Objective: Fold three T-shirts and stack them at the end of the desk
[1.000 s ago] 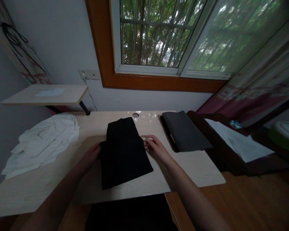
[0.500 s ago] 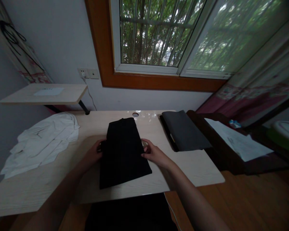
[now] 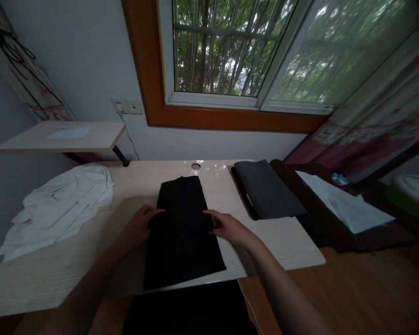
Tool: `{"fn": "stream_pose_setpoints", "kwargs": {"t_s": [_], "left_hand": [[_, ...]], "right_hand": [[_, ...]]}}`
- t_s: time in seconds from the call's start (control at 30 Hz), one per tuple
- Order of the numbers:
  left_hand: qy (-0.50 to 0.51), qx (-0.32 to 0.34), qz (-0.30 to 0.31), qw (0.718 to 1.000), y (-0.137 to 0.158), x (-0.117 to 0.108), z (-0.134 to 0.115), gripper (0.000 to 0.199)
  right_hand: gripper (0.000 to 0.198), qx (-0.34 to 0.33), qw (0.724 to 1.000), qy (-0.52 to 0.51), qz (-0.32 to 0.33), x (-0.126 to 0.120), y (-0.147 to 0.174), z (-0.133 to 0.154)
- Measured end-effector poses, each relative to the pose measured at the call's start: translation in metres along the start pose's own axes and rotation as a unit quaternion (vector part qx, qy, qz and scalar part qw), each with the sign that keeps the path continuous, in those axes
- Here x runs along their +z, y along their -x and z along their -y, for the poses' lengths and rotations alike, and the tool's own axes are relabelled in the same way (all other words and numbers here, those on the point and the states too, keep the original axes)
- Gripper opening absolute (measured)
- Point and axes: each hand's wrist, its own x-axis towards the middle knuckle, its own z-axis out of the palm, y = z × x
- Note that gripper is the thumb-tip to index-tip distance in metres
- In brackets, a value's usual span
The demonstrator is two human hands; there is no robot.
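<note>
A folded piece of black cloth (image 3: 185, 246) lies flat on the pale wooden table (image 3: 282, 242), its long sides running away from me. It looks like a garment, but its kind does not show. My left hand (image 3: 143, 225) grips its left edge, thumb on top and fingers curled at the side. Opposite it, my right hand (image 3: 226, 227) pinches the right edge in the same way. The fingertips under the cloth are partly hidden.
Crumpled white cloth (image 3: 63, 200) lies on the left, below a raised wooden shelf (image 3: 101, 137). Folded dark grey cloth (image 3: 268, 188) is at the table's right side. Beyond it, a paper sheet (image 3: 338, 200) rests on a dark surface. A cable hole (image 3: 196, 166) sits near the back edge.
The black cloth has slid nearer to me, so its lower end is close to the table's front edge. Both thumbs now lie on top of it.
</note>
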Motion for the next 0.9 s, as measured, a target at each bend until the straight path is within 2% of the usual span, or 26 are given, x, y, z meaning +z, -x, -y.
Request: {"fn": "stream_pose_setpoints", "kwargs": {"t_s": [0.07, 0.13, 0.23, 0.27, 0.33, 0.43, 0.53, 0.63, 0.77, 0.9], "left_hand": [[-0.011, 0.042, -0.018, 0.999, -0.007, 0.001, 0.003, 0.055], [0.009, 0.049, -0.015, 0.999, -0.015, 0.001, 0.005, 0.043], [0.049, -0.039, -0.018, 0.998, -0.029, 0.0, 0.006, 0.02], [0.058, -0.08, -0.033, 0.995, -0.034, 0.0, 0.007, 0.022], [0.067, -0.141, -0.075, 0.985, -0.042, 0.001, 0.008, 0.033], [0.066, -0.174, -0.115, 0.976, -0.052, 0.005, 0.014, 0.036], [0.057, -0.186, -0.138, 0.971, -0.054, 0.009, 0.02, 0.04], [0.027, -0.181, -0.141, 0.973, -0.05, 0.013, 0.02, 0.058], [-0.019, -0.176, -0.112, 0.978, -0.045, 0.016, 0.011, 0.076], [-0.014, -0.177, -0.076, 0.981, -0.042, 0.016, 0.006, 0.083]], "right_hand": [[0.061, -0.056, 0.996, 0.034, -0.054, 0.002, -0.01, -0.004], [0.047, -0.084, 0.992, 0.045, -0.082, 0.003, -0.021, -0.006], [0.024, -0.084, 0.987, 0.019, -0.135, 0.002, -0.042, -0.005], [0.018, -0.078, 0.983, 0.004, -0.164, 0.001, -0.049, -0.004], [0.018, -0.065, 0.97, -0.023, -0.235, 0.0, -0.063, -0.003], [0.026, -0.044, 0.951, -0.038, -0.303, 0.0, -0.078, -0.004], [0.046, -0.027, 0.96, -0.027, -0.277, 0.004, -0.082, -0.008], [0.061, -0.028, 0.967, 0.043, -0.25, 0.009, -0.076, -0.01], [0.063, -0.03, 0.962, 0.12, -0.245, 0.012, -0.066, -0.009], [0.06, -0.011, 0.966, 0.104, -0.235, 0.013, -0.061, -0.012]]}}
